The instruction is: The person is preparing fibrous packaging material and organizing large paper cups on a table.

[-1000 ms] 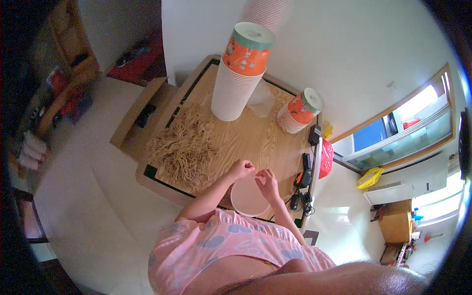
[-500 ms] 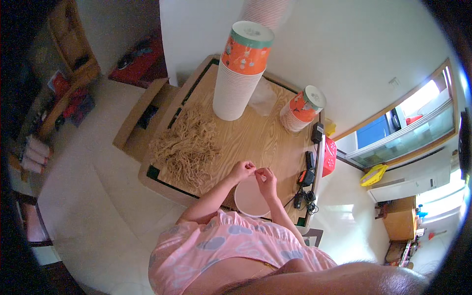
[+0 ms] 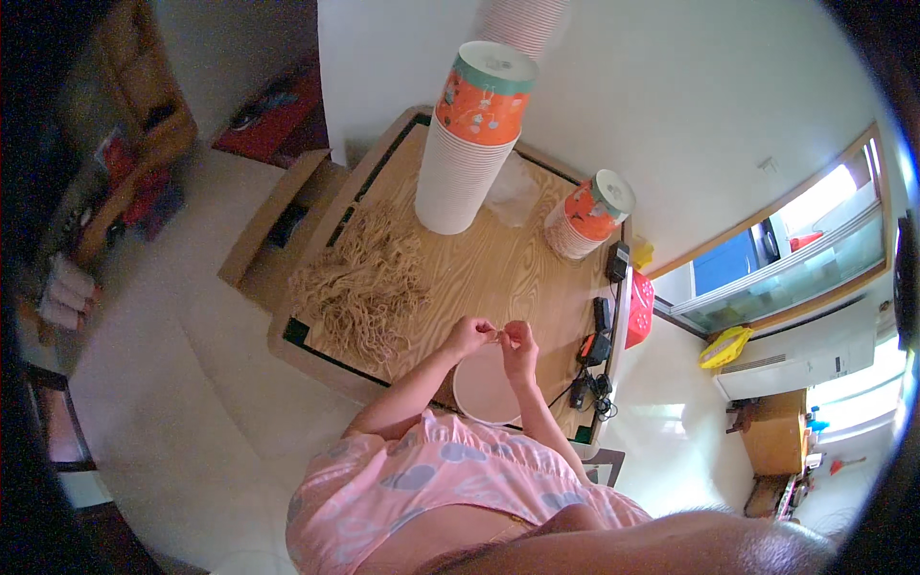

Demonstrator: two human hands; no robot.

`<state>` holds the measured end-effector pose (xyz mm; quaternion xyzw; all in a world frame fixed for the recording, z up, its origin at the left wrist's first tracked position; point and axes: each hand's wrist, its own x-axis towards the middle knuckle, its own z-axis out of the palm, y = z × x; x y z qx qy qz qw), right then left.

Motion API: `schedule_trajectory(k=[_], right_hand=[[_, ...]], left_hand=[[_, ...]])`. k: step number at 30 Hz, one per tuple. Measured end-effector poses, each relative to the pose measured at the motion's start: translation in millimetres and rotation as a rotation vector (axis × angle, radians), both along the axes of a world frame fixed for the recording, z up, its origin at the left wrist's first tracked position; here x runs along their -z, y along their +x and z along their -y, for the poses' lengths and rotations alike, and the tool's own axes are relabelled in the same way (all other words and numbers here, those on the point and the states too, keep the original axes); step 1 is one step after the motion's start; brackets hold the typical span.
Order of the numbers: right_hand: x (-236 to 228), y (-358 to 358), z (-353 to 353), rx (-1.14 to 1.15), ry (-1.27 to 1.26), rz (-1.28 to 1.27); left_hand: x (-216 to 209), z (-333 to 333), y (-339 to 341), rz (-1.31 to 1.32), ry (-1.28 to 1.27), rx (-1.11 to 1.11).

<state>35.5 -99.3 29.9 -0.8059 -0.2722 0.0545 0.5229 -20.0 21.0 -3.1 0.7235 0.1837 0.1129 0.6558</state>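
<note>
My left hand (image 3: 470, 333) and my right hand (image 3: 519, 351) meet fingertip to fingertip over the near part of the wooden table. Both are closed in a pinch, and what lies between the fingers is too small to make out. Just below them, at the table's near edge, is a round white tub (image 3: 485, 391), seen from above and partly hidden by my right hand. To the left lies a loose heap of tan, crinkly strands (image 3: 364, 292), like twine; neither hand touches it.
A tall stack of paper buckets (image 3: 464, 177) stands at the table's back, orange and green on top. A shorter stack (image 3: 587, 218) is at the back right. Black adapters and cables (image 3: 596, 350) line the right edge. An open cardboard box (image 3: 278, 230) sits beyond the left edge.
My hands have drawn very slightly apart, with the fingertips still close together. The view has shifted a little; the things on the table stay where they were.
</note>
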Motion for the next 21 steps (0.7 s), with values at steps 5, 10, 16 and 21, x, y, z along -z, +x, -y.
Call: schedule_trajectory(k=[5,10,16,21], right_hand=[[2.3,3.6,1.9,-0.013,0.028,-0.014],[-5.4,2.5,-0.8,-0.067,0.069,-0.047],[-12.4,0.6,-1.4,0.021,-0.039,-0.116],[4.7,8.7,1.4,-0.035,-0.045,-0.007]], left_hand=[[6.5,-0.7,4.0,-0.038,0.015,0.01],[28.2,-1.7,8.7,0.046,-0.032,0.069],[9.2,0.5,2.0,-0.004,-0.219,0.092],[15.7,1.8,3.0,0.012,-0.314,0.109]])
